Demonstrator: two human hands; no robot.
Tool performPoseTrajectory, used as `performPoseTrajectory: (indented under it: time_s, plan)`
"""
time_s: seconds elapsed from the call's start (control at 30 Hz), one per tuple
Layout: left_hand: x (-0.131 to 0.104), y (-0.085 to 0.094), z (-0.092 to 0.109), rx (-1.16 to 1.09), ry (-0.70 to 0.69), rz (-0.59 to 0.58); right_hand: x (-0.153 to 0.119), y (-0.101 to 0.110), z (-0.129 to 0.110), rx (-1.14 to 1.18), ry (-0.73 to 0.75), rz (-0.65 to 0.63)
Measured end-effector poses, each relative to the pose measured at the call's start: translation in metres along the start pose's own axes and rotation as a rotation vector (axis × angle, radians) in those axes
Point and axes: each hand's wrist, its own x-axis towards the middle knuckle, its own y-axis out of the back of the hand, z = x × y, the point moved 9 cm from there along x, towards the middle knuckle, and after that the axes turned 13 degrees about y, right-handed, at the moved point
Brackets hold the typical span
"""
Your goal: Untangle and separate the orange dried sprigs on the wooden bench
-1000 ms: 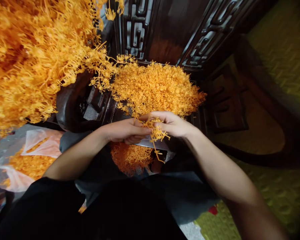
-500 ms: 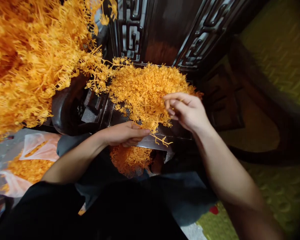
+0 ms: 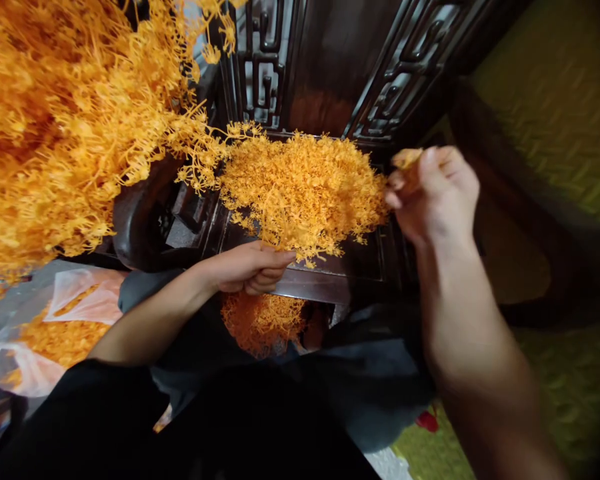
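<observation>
1. Nearest: wearer's dark clothing (image 3: 205,427) fills the lower view. Green-yellow textured mat (image 3: 560,400) at lower right; small red object (image 3: 427,421) beside the clothing.
2. Lower orange bunch (image 3: 265,323) sits below the front edge of the dark wooden seat (image 3: 353,261), above the lap area. What bears it: cannot tell.
3. Left hand (image 3: 253,268), over the seat's front edge. Grip narrow: thumb and forefinger closed on an orange sprig (image 3: 303,251), other fingers curled in. Sprig lies against the near side of the seat pile in view; its outline merges with the pile.
4. Translucent bag (image 3: 87,303) at lower left, open, with loose orange pieces (image 3: 63,340) in it.
5. Right hand (image 3: 440,193), raised at the pile's right side, well apart from the left. Fingers bent round a small orange piece (image 3: 407,159); slightly blurred, exact shape unclear.
6. Seat pile (image 3: 305,187), orange and branching, spread on the seat.
7. Large orange mass (image 3: 55,133) at upper left, overhanging the curved armrest (image 3: 137,220); strands reach the seat pile.
8. Farthest: carved wooden backrest (image 3: 325,73) behind the pile.
</observation>
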Motion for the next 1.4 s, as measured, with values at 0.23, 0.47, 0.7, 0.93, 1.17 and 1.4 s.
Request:
performPoseTrajectory:
  time_s: [0.23, 0.47, 0.7, 0.93, 1.17, 1.4]
  plan:
    - [0.007, 0.005, 0.004, 0.008, -0.049, 0.035, -0.057, -0.073, -0.021, -0.259, 0.177, -0.622]
    - [0.007, -0.001, 0.002, 0.012, -0.029, -0.013, -0.069, -0.098, -0.030, -0.388, 0.374, -0.847]
    - [0.002, -0.007, -0.001, 0.014, 0.002, -0.091, -0.071, -0.103, -0.018, -0.288, 0.349, -0.925]
    - [0.001, -0.008, -0.003, 0.021, 0.033, -0.107, -0.079, -0.110, -0.015, -0.290, 0.331, -1.013]
    - [0.001, -0.009, -0.002, 0.015, 0.012, -0.110, -0.085, -0.118, -0.019, -0.277, 0.337, -1.023]
    - [-0.002, -0.003, 0.004, -0.085, -0.021, -0.072, 0.002, 0.000, 0.013, -0.365, 0.210, -0.071]
